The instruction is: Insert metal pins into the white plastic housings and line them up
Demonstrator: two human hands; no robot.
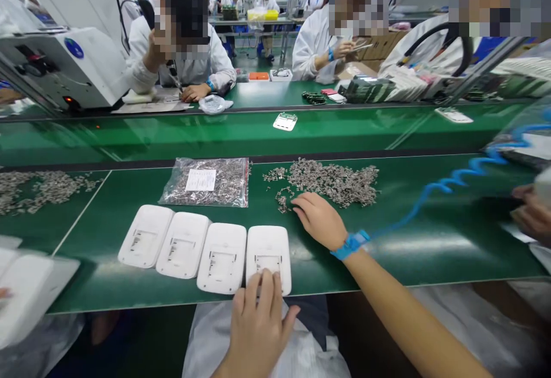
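Observation:
Several white plastic housings (221, 257) lie in a row along the near side of the green table, each with a recessed compartment. My left hand (260, 323) rests with its fingers stretched out on the lower part of the rightmost housing (269, 240), covering part of its recess. Beyond that housing, my right hand (321, 217) reaches to the near edge of a loose pile of small metal parts (336, 180), its fingertips slightly apart beside a few strays. The parts are too small to name. A blue wrist strap (350, 244) circles my right wrist.
A labelled clear bag of small metal parts (206, 183) lies behind the housings. From my wrist strap a coiled blue cord (447, 186) runs right. Another pile (38, 189) is far left. Across the green belt (215, 134), co-workers sit at benches; a co-worker's hand (534, 211) shows at right.

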